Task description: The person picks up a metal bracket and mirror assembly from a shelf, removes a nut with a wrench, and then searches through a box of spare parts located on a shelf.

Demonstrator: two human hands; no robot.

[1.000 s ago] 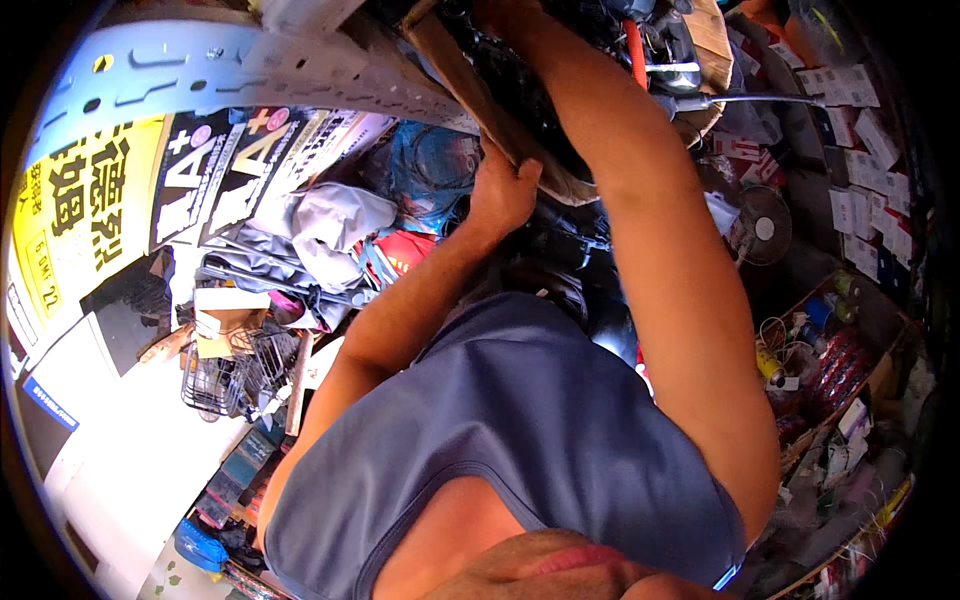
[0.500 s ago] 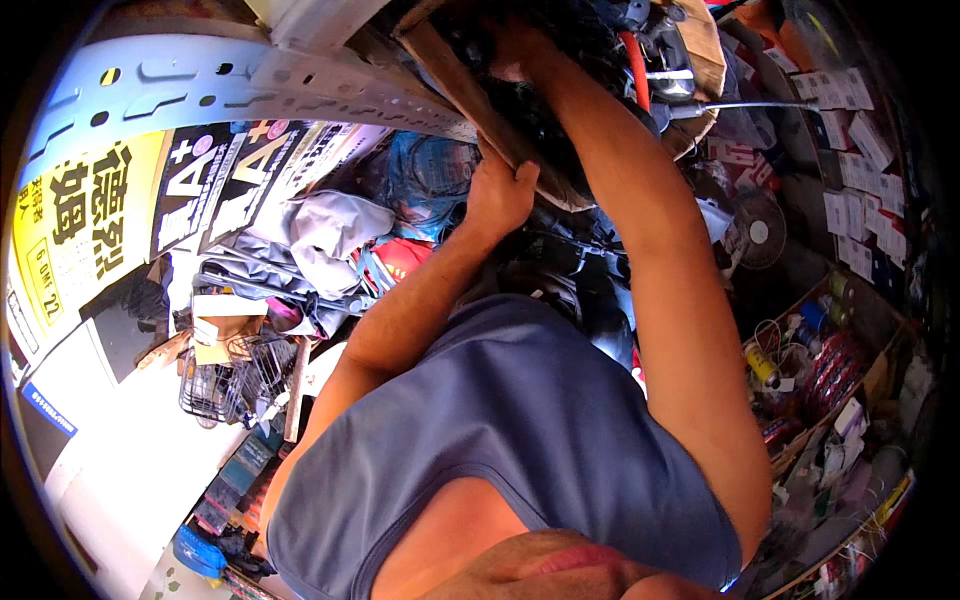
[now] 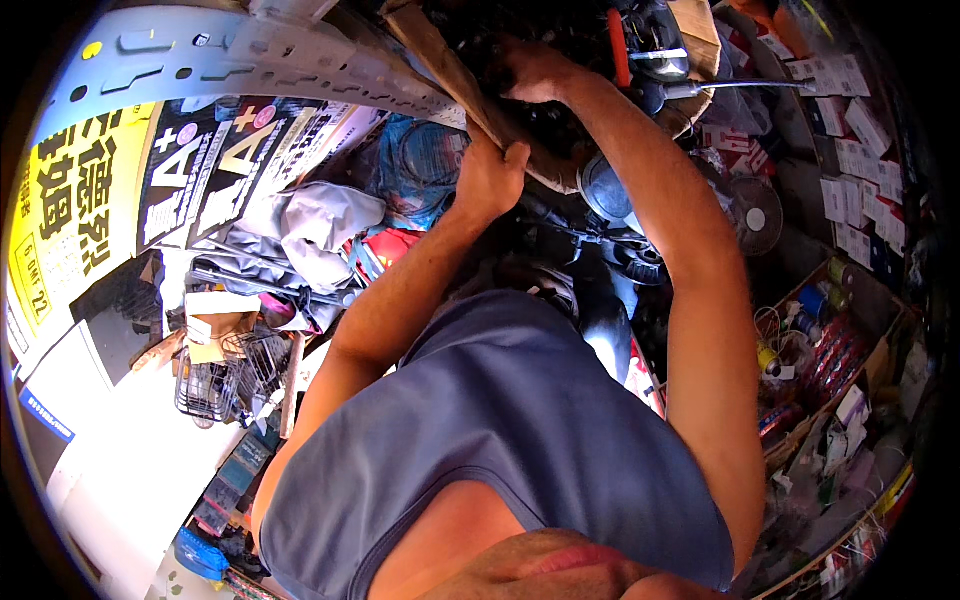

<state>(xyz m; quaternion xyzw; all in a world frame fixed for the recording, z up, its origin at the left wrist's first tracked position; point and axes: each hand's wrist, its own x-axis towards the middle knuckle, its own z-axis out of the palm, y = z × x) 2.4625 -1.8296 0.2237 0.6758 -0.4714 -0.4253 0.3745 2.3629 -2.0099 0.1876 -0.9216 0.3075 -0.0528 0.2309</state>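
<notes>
My left hand (image 3: 492, 178) is closed around the brown flap-like edge of a cardboard box (image 3: 440, 58), thumb on its near side. Deep inside the box, my right hand (image 3: 538, 74) is among a heap of small dark pieces (image 3: 552, 128). Its fingers look curled down into the shadow, and whatever they hold cannot be made out. Close to my right forearm is a round, shiny grey part (image 3: 602, 188). A red-handled tool (image 3: 619, 48) lies at the box's right, beside a long metal rod (image 3: 745, 86).
A perforated metal beam (image 3: 230, 55) runs along the upper left, above yellow and black printed panels (image 3: 85, 200). Blue plastic bags (image 3: 420, 165) and a wire basket (image 3: 215, 385) are on the left. A small fan (image 3: 756, 216) and stacked labelled boxes (image 3: 868, 185) stand right.
My right hand has shifted slightly right and down within the box, and more of it shows. The left hand keeps its hold on the edge. The whole view has tilted a little.
</notes>
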